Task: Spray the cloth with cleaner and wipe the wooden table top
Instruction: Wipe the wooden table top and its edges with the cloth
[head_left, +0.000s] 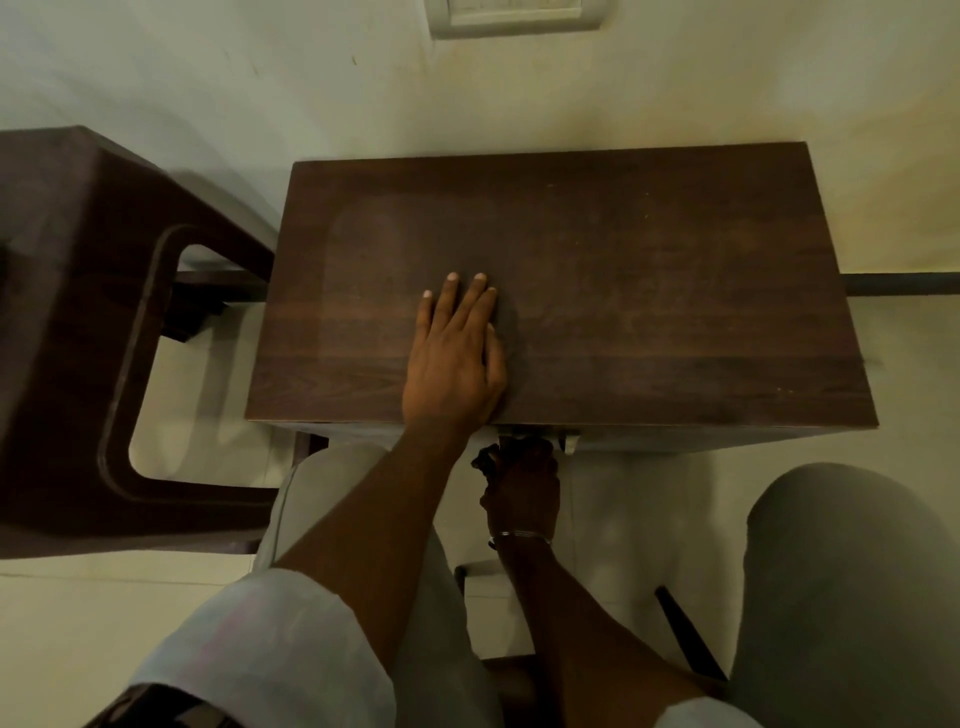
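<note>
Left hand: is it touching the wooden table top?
Touching. The head view shows the left hand lying flat, fingers straight, on the wooden table top.

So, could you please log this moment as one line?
left hand: flat on table top | right hand: below the front edge, gripping what looks like a dark cloth

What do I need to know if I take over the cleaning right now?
Left hand: flat on the table top, fingers straight.
Right hand: below the top's front edge, curled round a dark wad, maybe the cloth.
Sprayer: not in view.
Done: can't tell. There is a paler patch on the top's left part.
Left: probably bring the wad up and wipe the whole top.
</note>
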